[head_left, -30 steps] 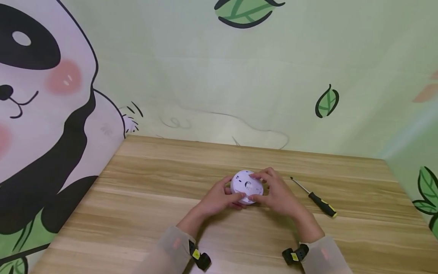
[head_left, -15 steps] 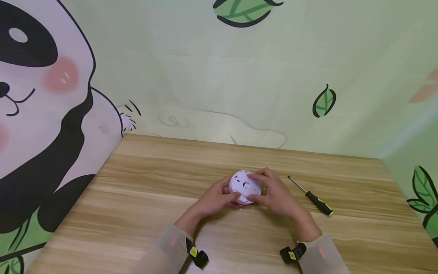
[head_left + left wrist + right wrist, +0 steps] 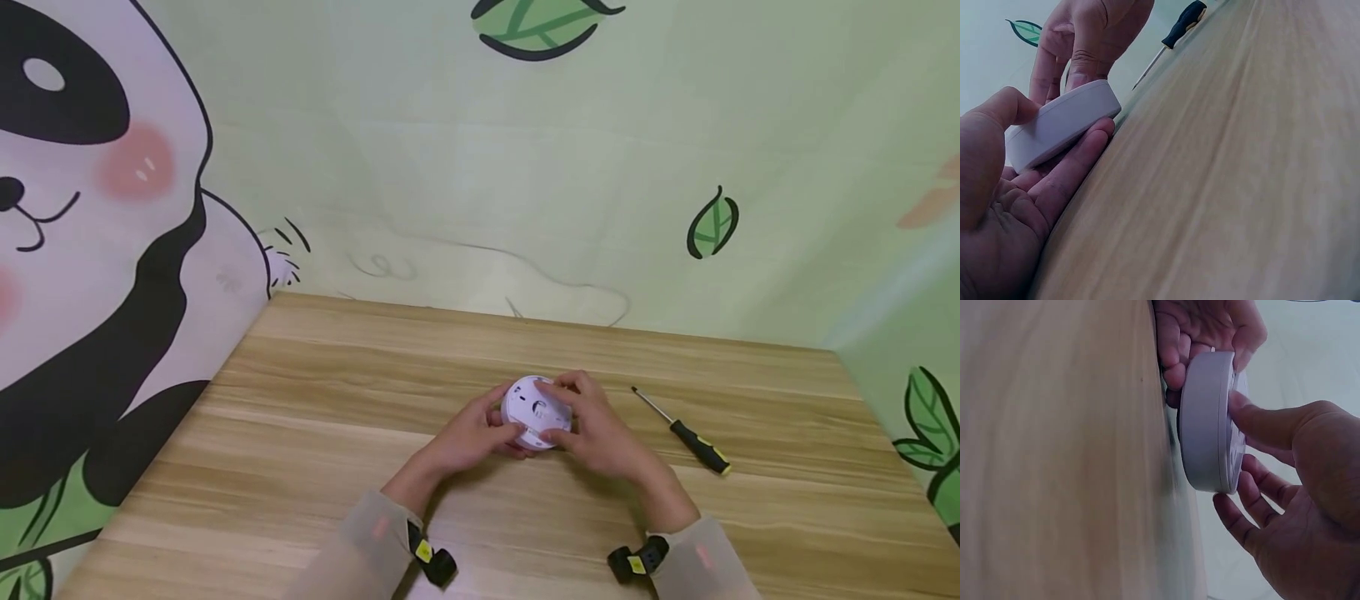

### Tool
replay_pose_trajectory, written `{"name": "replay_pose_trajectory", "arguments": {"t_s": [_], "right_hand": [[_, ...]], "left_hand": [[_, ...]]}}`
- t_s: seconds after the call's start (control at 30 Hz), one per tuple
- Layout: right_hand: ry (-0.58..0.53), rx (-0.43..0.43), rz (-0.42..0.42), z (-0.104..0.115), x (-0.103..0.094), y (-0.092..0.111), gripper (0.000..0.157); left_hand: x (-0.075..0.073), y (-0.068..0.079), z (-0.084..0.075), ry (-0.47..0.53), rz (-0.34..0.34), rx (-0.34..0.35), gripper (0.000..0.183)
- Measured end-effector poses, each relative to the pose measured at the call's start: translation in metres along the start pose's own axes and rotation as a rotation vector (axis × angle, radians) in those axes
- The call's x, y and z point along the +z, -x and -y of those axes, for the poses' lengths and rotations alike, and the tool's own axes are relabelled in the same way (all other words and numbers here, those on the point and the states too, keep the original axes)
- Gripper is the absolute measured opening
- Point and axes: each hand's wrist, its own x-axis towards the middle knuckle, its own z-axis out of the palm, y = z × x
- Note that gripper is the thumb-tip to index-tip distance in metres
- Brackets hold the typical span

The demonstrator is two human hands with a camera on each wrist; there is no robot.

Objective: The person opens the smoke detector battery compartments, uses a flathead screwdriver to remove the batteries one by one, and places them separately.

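White is the one disc we see, held just over one wood table. The left hand grips it, thumb on top and fingers under. The right hand holds it too, with its thumb on the flat face. Near the right hand we spot one screwdriver on the table, and we count two black boxes, one at each wrist.

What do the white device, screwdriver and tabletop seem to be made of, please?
The white device looks like plastic: smooth, matte side with a thin seam. The screwdriver has a shiny grey shaft, likely metal, and a dull black-and-yellow handle, perhaps plastic or rubber. The tabletop looks like wood or laminate, smooth, with streaky grain.
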Motion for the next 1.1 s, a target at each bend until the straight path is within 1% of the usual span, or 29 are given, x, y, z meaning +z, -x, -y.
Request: {"name": "replay_pose_trajectory", "arguments": {"t_s": [0.27,0.7,0.9,1.1], "right_hand": [[0.001,0.018,0.003,0.0026,0.0044,0.0004,0.068],[0.046,0.043,0.036,0.0083,0.0028,-0.0004,0.068],[0.059,0.044,0.042,0.0082,0.0032,-0.0003,0.067],[0.074,0.024,0.036,0.0086,0.0037,0.0006,0.067]], "left_hand": [[-0.0012,0.0005,0.0004,0.016,0.011,0.015,0.074],[-0.0016,0.0019,-0.0011,0.051,0.024,0.009,0.075],[-0.0009,0.0027,-0.0029,0.065,0.03,0.01,0.076],[-0.0012,0.0029,-0.0025,0.078,0.04,0.017,0.075]]}}
